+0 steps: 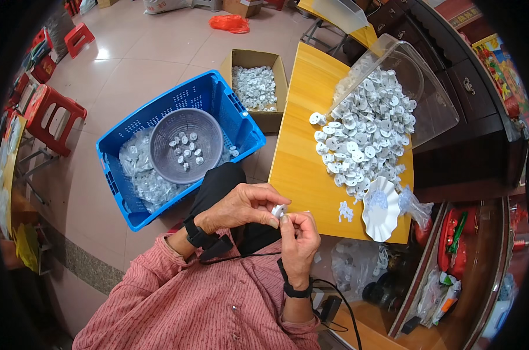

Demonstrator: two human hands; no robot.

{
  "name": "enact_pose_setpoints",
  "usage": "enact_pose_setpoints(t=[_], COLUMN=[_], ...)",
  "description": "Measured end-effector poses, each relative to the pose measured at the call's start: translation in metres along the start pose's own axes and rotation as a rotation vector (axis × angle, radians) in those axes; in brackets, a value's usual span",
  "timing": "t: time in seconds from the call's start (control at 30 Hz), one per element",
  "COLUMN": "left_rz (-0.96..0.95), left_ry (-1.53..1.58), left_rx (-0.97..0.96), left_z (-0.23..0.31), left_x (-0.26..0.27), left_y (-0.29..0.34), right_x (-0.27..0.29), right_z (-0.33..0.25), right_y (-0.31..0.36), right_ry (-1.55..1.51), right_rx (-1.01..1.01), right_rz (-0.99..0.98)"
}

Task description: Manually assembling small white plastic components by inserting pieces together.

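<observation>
Between both hands, just off the table's near edge, is a small white plastic part (278,210) with a dark spot on it. My left hand (241,205) pinches it between thumb and fingertips. My right hand (299,233) is closed too, thumb and forefinger pressed at the part's lower side; whether they hold a smaller piece is hidden. To the right on the yellow table (299,169) lies a large heap of similar white parts (366,128). Nearer are a few tiny pale pieces (345,212) and a white scalloped dish (378,224) holding more small pieces.
Left of my knees stands a blue crate (124,198) with bagged parts and a grey basket (159,157) holding several white parts. Behind is a cardboard box (282,81) of parts. A clear bin (434,111) lies tipped behind the heap. A cable (353,318) runs by my right wrist.
</observation>
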State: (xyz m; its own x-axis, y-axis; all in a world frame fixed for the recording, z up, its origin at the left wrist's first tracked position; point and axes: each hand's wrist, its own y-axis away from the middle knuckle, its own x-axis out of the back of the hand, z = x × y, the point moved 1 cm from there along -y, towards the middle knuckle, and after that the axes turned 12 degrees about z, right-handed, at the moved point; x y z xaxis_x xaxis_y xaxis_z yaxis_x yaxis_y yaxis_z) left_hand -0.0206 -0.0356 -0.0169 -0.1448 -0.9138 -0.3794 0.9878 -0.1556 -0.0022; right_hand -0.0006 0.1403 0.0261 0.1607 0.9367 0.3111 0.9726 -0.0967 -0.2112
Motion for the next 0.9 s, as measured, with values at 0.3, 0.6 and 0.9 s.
enact_pose_setpoints(t=[0.3, 0.6, 0.9], left_rz=[0.001, 0.208, 0.593], left_ry=[-0.054, -0.02, -0.301], left_rx=[0.013, 0.056, 0.038], left_z=[-0.002, 0.022, 0.03], left_x=[0.0, 0.016, 0.093], left_y=[0.0, -0.003, -0.001], right_x=[0.0, 0.02, 0.046], right_z=[0.0, 0.029, 0.031], right_y=[0.002, -0.005, -0.014], right_ry=[0.046, 0.071, 0.52], right_rx=[-0.004, -0.094, 0.319], right_rz=[-0.004, 0.158, 0.152])
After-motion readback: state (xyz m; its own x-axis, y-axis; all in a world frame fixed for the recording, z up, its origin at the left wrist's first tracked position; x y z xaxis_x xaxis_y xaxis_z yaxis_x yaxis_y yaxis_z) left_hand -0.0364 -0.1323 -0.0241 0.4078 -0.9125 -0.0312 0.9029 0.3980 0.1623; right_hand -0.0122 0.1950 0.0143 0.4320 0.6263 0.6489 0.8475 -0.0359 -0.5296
